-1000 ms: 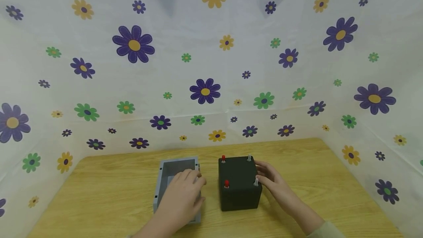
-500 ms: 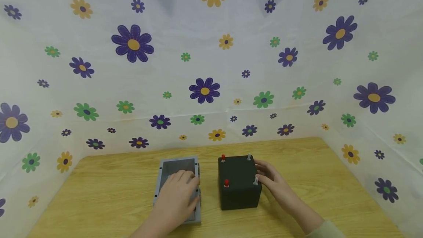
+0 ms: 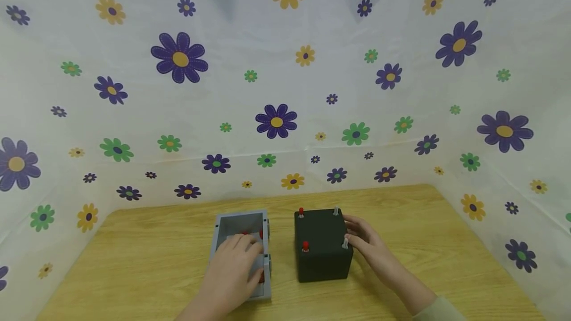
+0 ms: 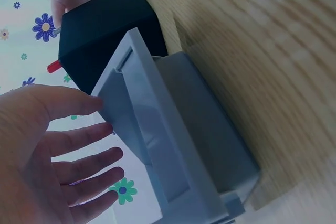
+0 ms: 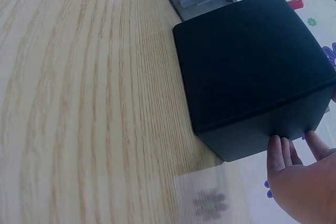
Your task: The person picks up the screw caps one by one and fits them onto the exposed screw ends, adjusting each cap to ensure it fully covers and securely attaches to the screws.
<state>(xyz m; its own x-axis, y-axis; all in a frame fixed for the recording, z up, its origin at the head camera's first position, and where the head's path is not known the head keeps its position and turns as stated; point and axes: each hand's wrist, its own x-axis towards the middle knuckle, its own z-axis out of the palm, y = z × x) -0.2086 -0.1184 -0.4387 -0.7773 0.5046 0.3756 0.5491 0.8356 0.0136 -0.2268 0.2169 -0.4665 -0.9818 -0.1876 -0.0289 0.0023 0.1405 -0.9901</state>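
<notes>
On the worktop (image 3: 446, 241), the black box (image 3: 318, 232) is touched on its right by the straight fingers of the right hand (image 3: 372, 247); left of it, the grey bin (image 3: 241, 222) is overhung by the relaxed, empty left hand (image 3: 233, 269). Probably stiff and slick, the box is best held by its flat sides.
</notes>
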